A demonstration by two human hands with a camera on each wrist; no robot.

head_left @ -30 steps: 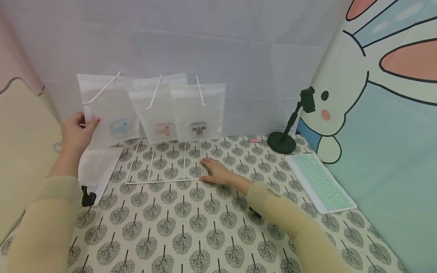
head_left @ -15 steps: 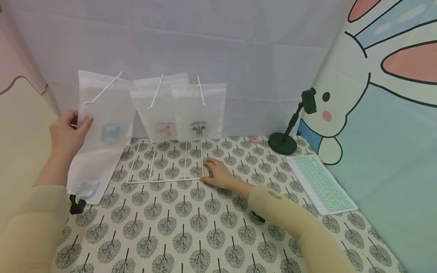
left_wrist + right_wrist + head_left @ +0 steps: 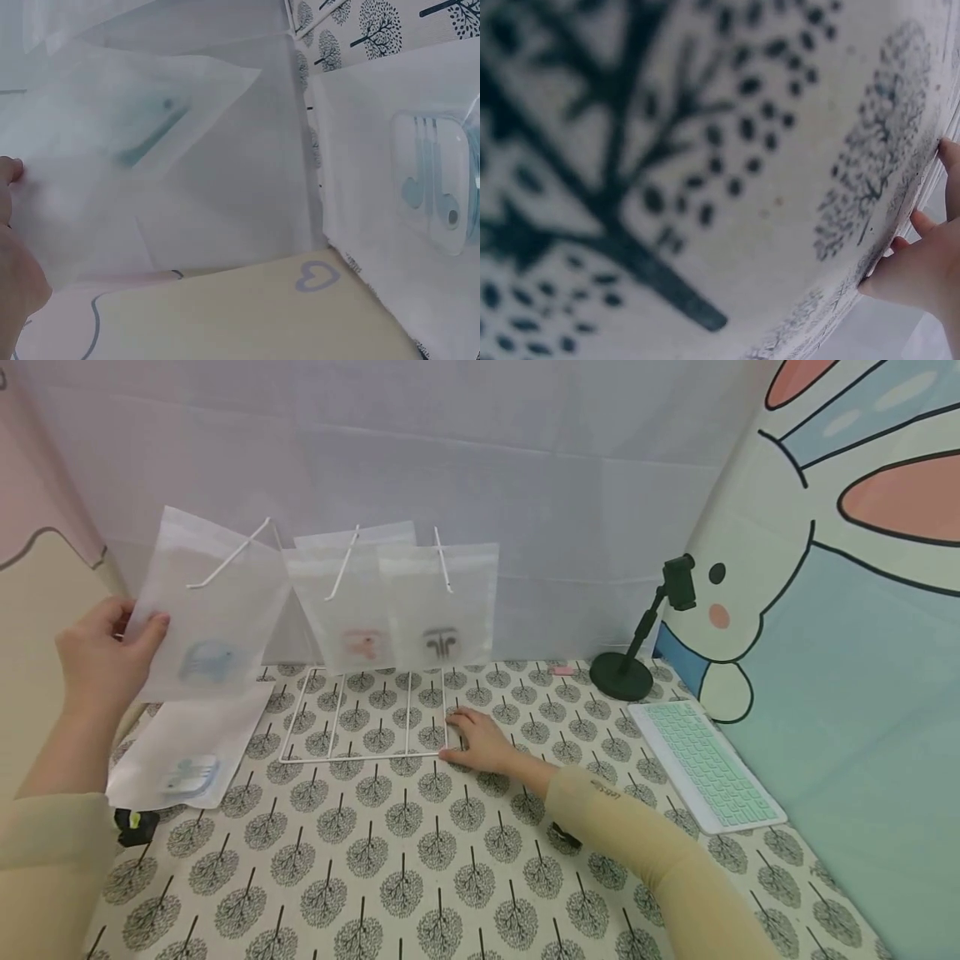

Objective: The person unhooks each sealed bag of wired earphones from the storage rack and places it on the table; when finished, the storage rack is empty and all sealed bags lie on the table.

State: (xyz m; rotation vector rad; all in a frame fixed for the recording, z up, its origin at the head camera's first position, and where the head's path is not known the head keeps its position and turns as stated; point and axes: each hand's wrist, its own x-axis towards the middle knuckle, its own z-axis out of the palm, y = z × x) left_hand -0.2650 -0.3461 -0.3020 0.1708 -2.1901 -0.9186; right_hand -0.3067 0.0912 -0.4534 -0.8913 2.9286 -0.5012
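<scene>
Translucent pouch (image 3: 232,618): pinched at its left edge by the left hand (image 3: 108,656), thumb in front, other fingers largely hidden behind the sheet. It is raised off the table and tilted, with a blue case (image 3: 205,662) showing blurred near its lower end.

Change over the last second: the left hand has shifted left, carrying the pouch's lower part with it, and the pouch now slants instead of hanging nearly straight. Judgement: the pouch remains under manual control at the left hook (image 3: 228,553). That hook crosses its upper part; whether it passes through the sheet cannot be told.

Right hand (image 3: 483,743): fingers relaxed, touching the right side of the white wire base (image 3: 363,758); position unchanged. Judgement: this contact steadies the base against the pull.

Adjacent items: the middle pouch (image 3: 341,618) and the right-hand pouch (image 3: 468,610) hang at the middle hook (image 3: 343,562) and right hook (image 3: 442,560). Below the held pouch, a flat pouch (image 3: 217,718) lies on the tablecloth (image 3: 450,889), containing an earphone case (image 3: 431,180).

Periphery: black stand (image 3: 621,677) and keyboard (image 3: 708,768), both well to the right.
</scene>
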